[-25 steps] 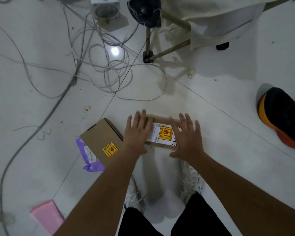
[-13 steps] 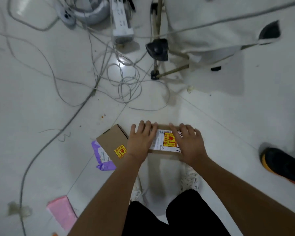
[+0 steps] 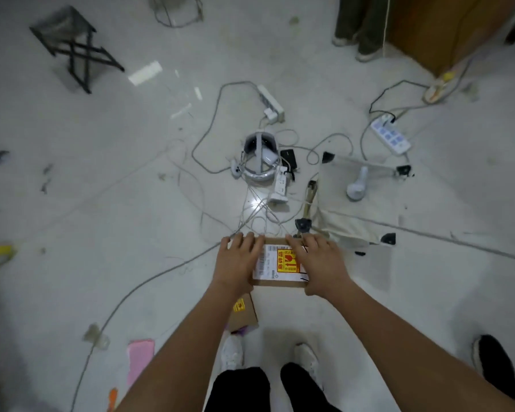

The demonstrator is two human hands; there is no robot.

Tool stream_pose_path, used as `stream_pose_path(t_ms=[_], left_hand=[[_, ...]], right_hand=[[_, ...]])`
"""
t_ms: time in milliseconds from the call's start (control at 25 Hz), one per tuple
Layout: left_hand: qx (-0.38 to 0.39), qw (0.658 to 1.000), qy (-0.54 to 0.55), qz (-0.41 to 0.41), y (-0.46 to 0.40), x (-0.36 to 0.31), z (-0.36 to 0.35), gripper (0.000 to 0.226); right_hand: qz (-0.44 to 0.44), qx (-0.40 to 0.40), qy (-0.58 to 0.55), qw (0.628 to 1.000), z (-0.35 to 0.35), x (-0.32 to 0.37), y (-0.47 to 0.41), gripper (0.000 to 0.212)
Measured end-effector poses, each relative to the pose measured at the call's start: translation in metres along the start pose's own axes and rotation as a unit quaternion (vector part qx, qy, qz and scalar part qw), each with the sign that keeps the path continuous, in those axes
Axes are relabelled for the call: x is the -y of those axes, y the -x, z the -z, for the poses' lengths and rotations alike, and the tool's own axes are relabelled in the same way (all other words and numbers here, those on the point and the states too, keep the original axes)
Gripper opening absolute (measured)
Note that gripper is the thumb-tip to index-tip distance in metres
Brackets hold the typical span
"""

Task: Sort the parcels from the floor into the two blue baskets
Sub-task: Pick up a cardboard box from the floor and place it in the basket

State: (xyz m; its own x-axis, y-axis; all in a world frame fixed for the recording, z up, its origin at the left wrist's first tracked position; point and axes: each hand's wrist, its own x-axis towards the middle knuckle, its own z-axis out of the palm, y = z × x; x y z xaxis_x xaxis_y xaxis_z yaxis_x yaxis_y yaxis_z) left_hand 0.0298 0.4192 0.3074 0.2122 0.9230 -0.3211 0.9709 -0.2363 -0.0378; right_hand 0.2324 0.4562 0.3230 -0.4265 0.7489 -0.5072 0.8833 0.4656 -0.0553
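Both hands clasp a flat brown cardboard parcel (image 3: 280,264) at its two short ends, raised above the floor: the left hand (image 3: 238,261) at 9 o'clock of it, the right hand (image 3: 320,260) at 3 o'clock, fingers curled over the far edge. The parcel is rectangular with crisp edges; its top bears a white shipping label (image 3: 266,263) with barcodes and a yellow sticker (image 3: 287,261) with red print, too small to read. At 7 o'clock, beneath the left forearm, a second cardboard box (image 3: 244,313) with a similar yellow sticker lies on the smooth pale floor (image 3: 101,203). A pink padded parcel (image 3: 140,358) lies further at 8 o'clock. At 12 o'clock, tangled grey cables (image 3: 208,162) surround a white headset (image 3: 260,160).
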Motion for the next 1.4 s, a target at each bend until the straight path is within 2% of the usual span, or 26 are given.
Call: stream_pose_path(t_ms=[240, 480, 640, 800, 920, 1040, 1200, 1320, 1400], left_hand=[[0.002, 0.984, 0.02, 0.179, 0.131, 0.019, 0.098, 0.113], [0.02, 0.934, 0.062, 0.351, 0.297, 0.026, 0.144, 0.116], [0.029, 0.881, 0.083, 0.464, 0.421, 0.004, 0.14, 0.118], [0.039, 0.836, 0.11, 0.536, 0.533, -0.045, 0.126, 0.121], [0.037, 0.804, 0.099, 0.585, 0.624, -0.099, 0.122, 0.115], [0.026, 0.748, 0.127, 0.651, 0.723, -0.171, 0.124, 0.114], [0.019, 0.684, 0.143, 0.715, 0.84, -0.26, 0.126, 0.117], [0.009, 0.639, 0.15, 0.754, 0.91, -0.319, 0.13, 0.115], [0.015, 0.621, 0.152, 0.769, 0.939, -0.342, 0.129, 0.114]], right_hand=[[0.167, -0.023, 0.071, 0.983, 0.121, 0.062, 0.058, 0.127], [0.351, -0.031, 0.127, 0.927, 0.174, 0.179, 0.122, 0.116], [0.456, -0.033, 0.173, 0.873, 0.167, 0.267, 0.189, 0.117], [0.514, -0.014, 0.226, 0.827, 0.141, 0.331, 0.275, 0.125], [0.559, -0.025, 0.262, 0.786, 0.11, 0.372, 0.362, 0.121], [0.615, -0.037, 0.301, 0.727, 0.084, 0.418, 0.46, 0.123], [0.675, -0.041, 0.312, 0.667, 0.048, 0.458, 0.584, 0.127], [0.722, -0.059, 0.319, 0.611, 0.025, 0.482, 0.668, 0.132], [0.732, -0.063, 0.332, 0.592, 0.012, 0.494, 0.702, 0.131]])
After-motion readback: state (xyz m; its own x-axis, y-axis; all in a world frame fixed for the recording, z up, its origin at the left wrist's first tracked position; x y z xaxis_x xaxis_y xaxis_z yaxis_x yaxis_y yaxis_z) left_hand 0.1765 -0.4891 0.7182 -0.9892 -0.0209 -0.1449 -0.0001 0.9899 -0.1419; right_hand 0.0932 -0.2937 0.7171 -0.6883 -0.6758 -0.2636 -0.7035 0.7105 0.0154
